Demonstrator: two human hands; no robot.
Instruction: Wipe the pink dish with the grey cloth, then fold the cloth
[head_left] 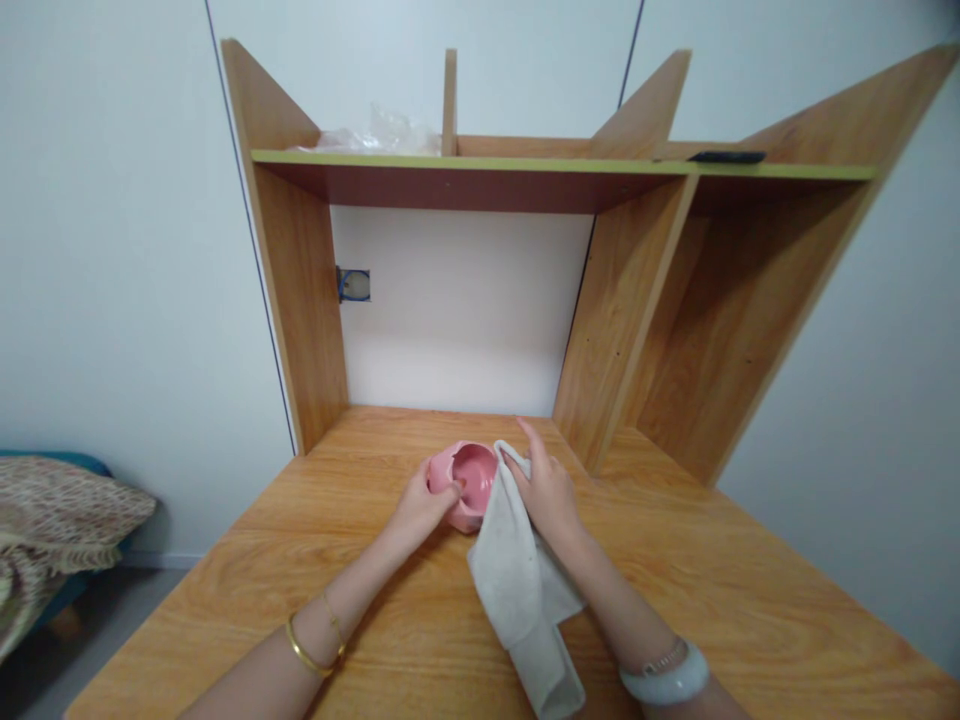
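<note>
So the left hand (421, 505) is gripping the near rim of a little pink bowl (472, 478) that's tipped up on the desk (705, 570), thumb hooked just inside, while the right hand (547, 490) is pressing a pale cloth (517, 580) against the bowl's other edge, fingers mostly stretched out flat. The bowl is looking small, light, rigid and kinda slick, so I'm guessing the rim is the place to pinch it. The cloth is draping soft and floppy, grabbable anywhere.
</note>
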